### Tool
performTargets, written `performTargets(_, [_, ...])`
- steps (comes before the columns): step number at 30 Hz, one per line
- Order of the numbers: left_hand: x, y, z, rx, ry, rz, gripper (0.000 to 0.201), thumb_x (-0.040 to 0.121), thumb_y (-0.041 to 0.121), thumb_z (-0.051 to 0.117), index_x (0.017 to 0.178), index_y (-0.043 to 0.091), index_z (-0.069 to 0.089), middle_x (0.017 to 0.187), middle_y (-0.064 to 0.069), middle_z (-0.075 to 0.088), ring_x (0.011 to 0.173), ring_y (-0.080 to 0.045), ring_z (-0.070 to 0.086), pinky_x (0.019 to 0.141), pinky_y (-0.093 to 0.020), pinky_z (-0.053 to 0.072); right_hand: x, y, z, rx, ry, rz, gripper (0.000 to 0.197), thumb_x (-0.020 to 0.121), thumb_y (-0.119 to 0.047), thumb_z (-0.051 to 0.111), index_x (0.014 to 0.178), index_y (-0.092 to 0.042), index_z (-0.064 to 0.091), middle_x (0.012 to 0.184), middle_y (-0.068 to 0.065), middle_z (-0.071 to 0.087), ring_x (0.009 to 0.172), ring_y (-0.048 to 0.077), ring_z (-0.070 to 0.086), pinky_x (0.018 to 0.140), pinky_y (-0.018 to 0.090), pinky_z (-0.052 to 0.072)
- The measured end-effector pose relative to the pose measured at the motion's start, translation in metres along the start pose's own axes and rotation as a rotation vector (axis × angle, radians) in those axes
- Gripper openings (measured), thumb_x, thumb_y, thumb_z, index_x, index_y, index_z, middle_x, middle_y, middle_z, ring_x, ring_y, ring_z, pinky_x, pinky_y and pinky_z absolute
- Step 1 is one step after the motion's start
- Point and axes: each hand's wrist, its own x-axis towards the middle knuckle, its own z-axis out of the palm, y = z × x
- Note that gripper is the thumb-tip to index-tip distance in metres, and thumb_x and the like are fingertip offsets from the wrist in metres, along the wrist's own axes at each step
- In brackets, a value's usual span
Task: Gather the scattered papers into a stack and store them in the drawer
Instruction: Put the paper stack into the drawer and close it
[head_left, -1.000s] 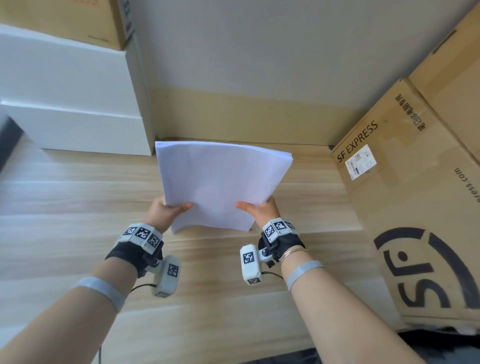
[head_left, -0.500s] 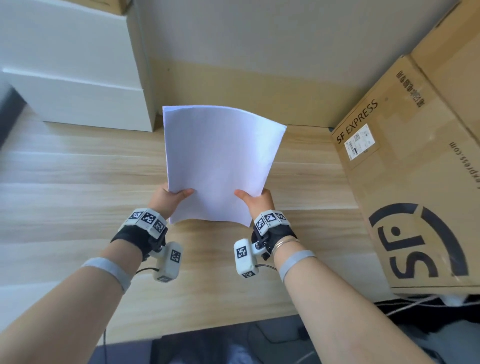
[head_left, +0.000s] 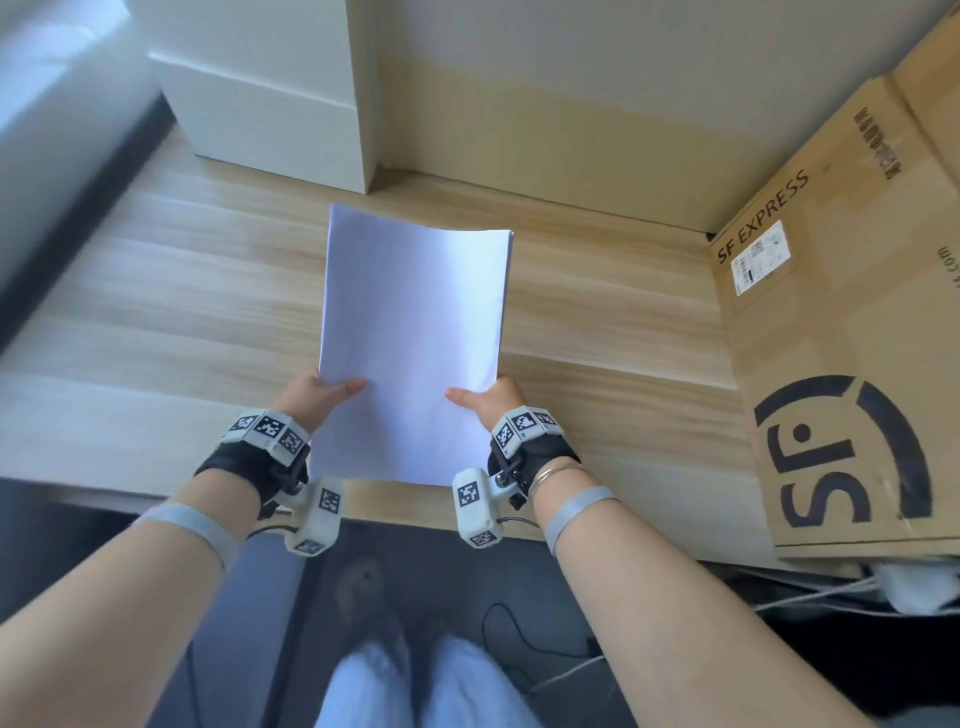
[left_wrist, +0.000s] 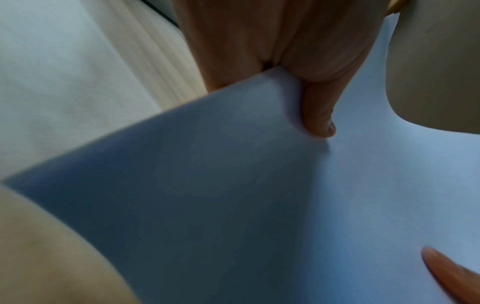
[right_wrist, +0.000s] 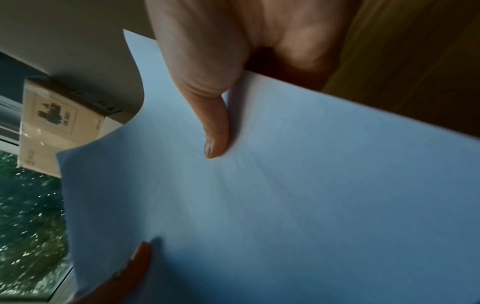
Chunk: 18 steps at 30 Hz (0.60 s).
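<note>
A stack of white papers (head_left: 413, 332) is held up above the wooden desk (head_left: 156, 312), tilted toward me. My left hand (head_left: 322, 395) pinches its lower left edge, thumb on top. My right hand (head_left: 485, 397) pinches the lower right edge the same way. In the left wrist view the thumb (left_wrist: 318, 115) presses on the papers (left_wrist: 233, 205). In the right wrist view the thumb (right_wrist: 215, 131) lies on the sheet (right_wrist: 285, 205), fingers hidden beneath. No drawer is visible.
A white box (head_left: 270, 104) stands at the back left by the wall. A large SF Express cardboard box (head_left: 852, 338) fills the desk's right side. Below the desk's front edge are my legs (head_left: 415, 680) and cables (head_left: 545, 644) on the floor.
The papers have been drawn back toward me and raised from landscape to portrait. My view has pulled back and down, and the desk's front edge and my legs now show.
</note>
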Motion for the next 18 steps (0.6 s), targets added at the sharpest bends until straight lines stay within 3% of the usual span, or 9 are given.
performTargets(2, [-0.009,-0.018,-0.005,0.019,0.026,-0.033,0.041,0.069,0.041,0.075,0.095,0.011,0.065,0.100,-0.021,0.067,0.093,-0.035,0.065,0.094,-0.053,0.049,-0.006,0.010,0.009,-0.034,-0.043,0.009,0.055,0.075,-0.029,0.078,0.114,0.006,0.059,0.113,0.016,0.067,0.106,0.029,0.064,0.092,0.035,0.051])
performTargets(5, [-0.026,-0.033,-0.013,0.091,0.046,-0.079,0.032,0.078,0.038,0.070,0.088,0.009,0.058,0.086,-0.016,0.057,0.079,-0.027,0.055,0.074,-0.041,0.045,-0.016,0.020,0.022,-0.083,-0.109,0.029,0.068,0.075,-0.034,0.077,0.122,0.006,0.050,0.122,0.014,0.061,0.114,0.028,0.059,0.096,0.035,0.047])
performTargets(6, [-0.031,-0.037,-0.016,0.087,0.049,-0.087,0.030,0.080,0.035,0.069,0.090,0.009,0.059,0.087,-0.016,0.056,0.079,-0.026,0.054,0.074,-0.039,0.044,-0.019,0.022,0.026,-0.092,-0.128,0.035,0.070,0.075,-0.034,0.077,0.125,0.006,0.048,0.123,0.014,0.059,0.115,0.029,0.058,0.095,0.034,0.046])
performTargets(8, [-0.039,-0.045,-0.022,0.037,0.044,-0.079,0.032,0.082,0.027,0.068,0.104,0.004,0.064,0.095,-0.019,0.063,0.088,-0.032,0.062,0.085,-0.042,0.049,-0.026,0.024,0.034,-0.093,-0.168,0.042,0.071,0.077,-0.034,0.075,0.127,0.006,0.046,0.122,0.014,0.058,0.113,0.028,0.057,0.089,0.031,0.045])
performTargets(10, [-0.046,-0.054,-0.029,0.017,0.042,-0.086,0.038,0.083,0.022,0.067,0.114,0.000,0.062,0.103,-0.021,0.065,0.095,-0.035,0.063,0.092,-0.047,0.049,-0.032,0.027,0.041,-0.098,-0.208,0.051,0.069,0.080,-0.033,0.073,0.127,0.009,0.045,0.111,0.008,0.054,0.107,0.023,0.055,0.082,0.028,0.039])
performTargets(13, [-0.058,-0.069,-0.040,-0.009,0.032,-0.092,0.041,0.084,0.019,0.066,0.120,0.000,0.059,0.106,-0.020,0.064,0.096,-0.033,0.062,0.092,-0.045,0.049,-0.047,0.028,0.052,-0.071,-0.214,0.034,0.054,0.084,-0.027,0.069,0.121,0.007,0.048,0.093,0.005,0.052,0.096,0.020,0.052,0.079,0.026,0.037])
performTargets(16, [-0.066,-0.092,-0.057,0.009,0.009,-0.115,0.045,0.083,0.026,0.067,0.121,0.004,0.058,0.110,-0.018,0.066,0.099,-0.034,0.064,0.093,-0.047,0.049,-0.060,0.028,0.070,0.009,-0.168,-0.007,0.046,0.084,-0.020,0.069,0.119,0.004,0.053,0.108,0.014,0.061,0.108,0.028,0.060,0.086,0.030,0.045])
performTargets(18, [-0.072,-0.106,-0.070,0.023,-0.013,-0.124,0.045,0.083,0.028,0.067,0.121,0.006,0.059,0.108,-0.017,0.066,0.100,-0.035,0.064,0.093,-0.046,0.049,-0.066,0.029,0.086,0.082,-0.145,-0.063,0.034,0.084,-0.012,0.067,0.113,0.004,0.059,0.113,0.021,0.066,0.106,0.032,0.064,0.093,0.039,0.051])
